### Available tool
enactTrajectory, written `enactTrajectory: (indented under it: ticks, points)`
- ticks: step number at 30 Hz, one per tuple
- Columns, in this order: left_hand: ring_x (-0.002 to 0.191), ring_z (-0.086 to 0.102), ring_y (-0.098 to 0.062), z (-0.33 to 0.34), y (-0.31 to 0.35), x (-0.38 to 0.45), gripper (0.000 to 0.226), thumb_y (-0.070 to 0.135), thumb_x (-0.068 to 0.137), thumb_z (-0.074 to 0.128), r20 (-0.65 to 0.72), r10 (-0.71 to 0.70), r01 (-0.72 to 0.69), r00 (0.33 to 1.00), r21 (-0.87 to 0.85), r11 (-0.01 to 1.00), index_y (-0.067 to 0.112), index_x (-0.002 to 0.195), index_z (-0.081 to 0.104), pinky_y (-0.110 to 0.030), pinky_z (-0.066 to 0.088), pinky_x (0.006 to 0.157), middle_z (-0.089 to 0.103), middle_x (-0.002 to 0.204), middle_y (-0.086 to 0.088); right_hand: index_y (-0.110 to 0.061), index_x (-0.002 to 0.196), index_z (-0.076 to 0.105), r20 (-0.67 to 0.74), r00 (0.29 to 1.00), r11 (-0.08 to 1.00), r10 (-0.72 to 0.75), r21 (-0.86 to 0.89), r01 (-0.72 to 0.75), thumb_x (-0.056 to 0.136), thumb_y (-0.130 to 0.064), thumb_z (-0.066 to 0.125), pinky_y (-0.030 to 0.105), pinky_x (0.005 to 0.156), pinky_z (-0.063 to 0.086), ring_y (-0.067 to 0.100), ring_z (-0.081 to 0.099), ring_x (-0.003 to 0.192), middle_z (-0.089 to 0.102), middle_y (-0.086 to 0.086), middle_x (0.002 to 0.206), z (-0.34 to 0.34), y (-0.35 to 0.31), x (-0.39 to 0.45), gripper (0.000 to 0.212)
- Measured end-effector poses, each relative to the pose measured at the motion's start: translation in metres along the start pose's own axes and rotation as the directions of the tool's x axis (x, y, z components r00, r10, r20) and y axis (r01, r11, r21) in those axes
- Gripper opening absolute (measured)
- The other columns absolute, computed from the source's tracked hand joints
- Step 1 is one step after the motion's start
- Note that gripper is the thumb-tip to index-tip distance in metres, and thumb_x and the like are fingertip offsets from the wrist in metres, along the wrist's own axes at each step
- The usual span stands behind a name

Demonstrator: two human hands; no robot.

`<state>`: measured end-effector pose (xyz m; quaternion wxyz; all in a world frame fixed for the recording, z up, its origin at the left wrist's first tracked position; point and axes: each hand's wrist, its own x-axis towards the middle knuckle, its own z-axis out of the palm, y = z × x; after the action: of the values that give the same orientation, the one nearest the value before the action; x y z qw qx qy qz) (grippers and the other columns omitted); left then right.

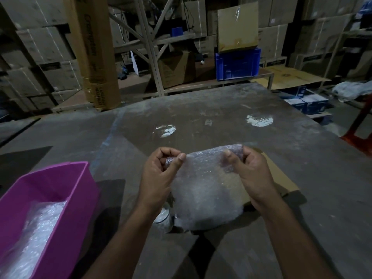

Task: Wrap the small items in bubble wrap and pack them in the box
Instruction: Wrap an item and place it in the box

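A wide grey table (302, 178) fills the lower view, its top scuffed, dusty and faintly glossy, with two bright round reflections of overhead lights on it. Behind it stands a dim storeroom: metal racking (149, 45) with diagonal braces, stacked brown cartons (46, 43) on both sides, a tall narrow carton (96, 57) leaning upright at the left, and a blue plastic crate (237, 64) on a low shelf with an open cardboard carton standing in it.

On the table's near left sits a pink plastic bin (66, 184), smooth-walled and rectangular, holding a crinkled, shiny mass of bubble wrap (38, 232). Under the hands lies a flat piece of brown cardboard (279, 178), matte and partly hidden. Just below the left wrist a clear, glassy round object (163, 215) rests on the table; what it is I cannot tell for sure in this light.

The bubble wrap sheet (203, 184) is translucent, dimpled and soft, hanging from its top edge above the cardboard. The left hand (161, 174) pinches the sheet's upper left corner between thumb and curled fingers. The right hand (249, 174) grips the upper right corner, thumb in front, fingers folded behind. Both forearms reach in from the bottom edge, palms turned inward toward each other.
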<state>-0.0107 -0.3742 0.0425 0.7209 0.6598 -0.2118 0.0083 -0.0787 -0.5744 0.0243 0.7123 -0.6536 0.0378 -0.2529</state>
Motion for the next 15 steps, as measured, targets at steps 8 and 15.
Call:
enactTrajectory:
  ticks: [8, 15]
  points:
    - [0.078, 0.068, -0.024, -0.0076, -0.0065, -0.0021, 0.017, 0.028, 0.08, 0.081, 0.033, -0.054, 0.054, 0.998, 0.008, 0.998, 0.013, 0.086, 0.074, -0.053, 0.055, 0.08, 0.074, 0.087, -0.014, -0.013, 0.086, 0.069, -0.032, 0.999, 0.999, 0.041, -0.03, -0.042, 0.102, -0.035, 0.053, 0.029, 0.067, 0.054, 0.015, 0.066, 0.072, 0.072, 0.003, 0.079, 0.0089, 0.0004, -0.0001, 0.031]
    - [0.077, 0.062, -0.021, -0.004, -0.0039, -0.0005, 0.021, 0.032, 0.089, 0.071, -0.011, -0.069, 0.068, 0.998, -0.056, 0.996, 0.013, 0.09, 0.064, -0.044, 0.057, 0.07, 0.065, 0.086, -0.009, -0.02, 0.122, 0.062, 0.076, 0.994, 0.996, 0.075, 0.044, -0.078, 0.085, -0.036, 0.076, 0.032, 0.084, 0.057, 0.023, 0.071, 0.102, 0.074, 0.003, 0.108, 0.0052, 0.0009, -0.002, 0.043]
